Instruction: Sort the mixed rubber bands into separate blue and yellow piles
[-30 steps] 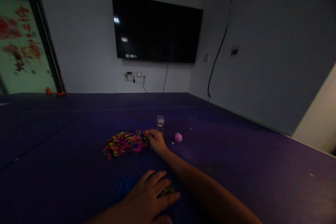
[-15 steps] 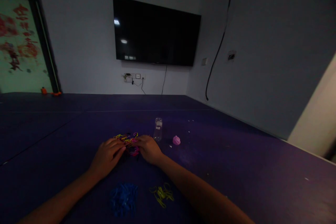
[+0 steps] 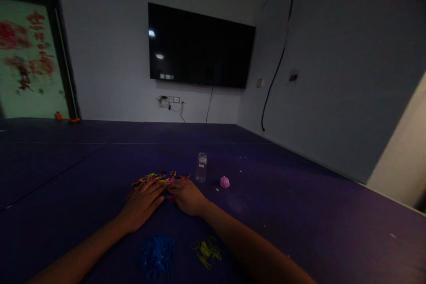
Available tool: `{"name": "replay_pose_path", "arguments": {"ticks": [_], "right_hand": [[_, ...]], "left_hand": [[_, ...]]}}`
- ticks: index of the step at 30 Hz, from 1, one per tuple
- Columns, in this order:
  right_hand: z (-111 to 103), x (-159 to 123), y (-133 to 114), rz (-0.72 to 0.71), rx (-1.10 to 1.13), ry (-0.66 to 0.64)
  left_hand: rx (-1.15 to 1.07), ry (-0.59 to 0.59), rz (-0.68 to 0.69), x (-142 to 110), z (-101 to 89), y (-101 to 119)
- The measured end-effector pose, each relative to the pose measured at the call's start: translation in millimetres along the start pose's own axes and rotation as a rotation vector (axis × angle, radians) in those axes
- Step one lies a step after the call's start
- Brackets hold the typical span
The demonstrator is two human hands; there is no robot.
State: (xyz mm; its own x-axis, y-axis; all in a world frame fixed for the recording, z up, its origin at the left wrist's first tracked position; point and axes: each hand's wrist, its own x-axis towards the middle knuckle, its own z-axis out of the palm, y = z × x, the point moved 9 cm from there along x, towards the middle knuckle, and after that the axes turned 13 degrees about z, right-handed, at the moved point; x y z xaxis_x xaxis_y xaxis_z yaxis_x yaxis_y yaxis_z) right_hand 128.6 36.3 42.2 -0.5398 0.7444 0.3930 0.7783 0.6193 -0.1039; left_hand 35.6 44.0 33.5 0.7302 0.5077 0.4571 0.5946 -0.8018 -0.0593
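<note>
A loose, mixed-colour heap of rubber bands (image 3: 153, 176), mostly yellow, pink and red, lies on the dark purple surface. My left hand (image 3: 143, 200) rests over its left and near part, fingers stretched out and apart. Against the heap's right side, my right hand (image 3: 187, 196) has its fingers bent and drawn together on some bands; the fingertips are partly hidden. Closer to me are a pile of blue rubber bands (image 3: 157, 255) and a smaller group of yellow rubber bands (image 3: 207, 250), neither touched by a hand.
Just beyond my right hand stands a clear bottle (image 3: 201, 168) with a small label. A pink swirl-shaped object (image 3: 224, 182) sits to its right. Small white scraps dot the purple surface (image 3: 299, 226). Walls rise behind and at right, with a television (image 3: 201, 46) and a hanging cable (image 3: 274, 75).
Both hands were raised with fingers pinching at the heap. The left hand has flattened and spread over it, the right has lowered onto it, and more bands show at the left.
</note>
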Motion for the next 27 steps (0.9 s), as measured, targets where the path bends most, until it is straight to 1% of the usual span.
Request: {"name": "replay_pose_path", "arguments": {"ticks": [4, 7, 13, 17, 22, 27], "right_hand": [[-5.0, -1.5, -1.9, -0.003, 0.023, 0.014], [-6.7, -1.8, -1.9, 0.01, 0.028, 0.022], [-1.9, -1.0, 1.4, 0.051, -0.015, 0.005], [3.1, -0.9, 4.6, 0.067, -0.05, -0.001], [5.3, -0.6, 5.5, 0.072, -0.053, -0.016], [-1.8, -0.6, 1.1, 0.051, -0.013, -0.006]], "left_hand": [[0.052, 0.041, -0.025, 1.4, -5.7, -2.0], [0.08, 0.046, -0.044, 2.4, -8.4, -2.8], [0.061, -0.045, -0.064, 3.9, 3.3, -10.4], [0.032, -0.071, -0.069, 6.5, 5.6, -16.1], [0.007, -0.052, -0.073, 7.1, 1.6, -17.3], [0.014, -0.023, -0.082, 6.6, -2.5, -17.3]]}}
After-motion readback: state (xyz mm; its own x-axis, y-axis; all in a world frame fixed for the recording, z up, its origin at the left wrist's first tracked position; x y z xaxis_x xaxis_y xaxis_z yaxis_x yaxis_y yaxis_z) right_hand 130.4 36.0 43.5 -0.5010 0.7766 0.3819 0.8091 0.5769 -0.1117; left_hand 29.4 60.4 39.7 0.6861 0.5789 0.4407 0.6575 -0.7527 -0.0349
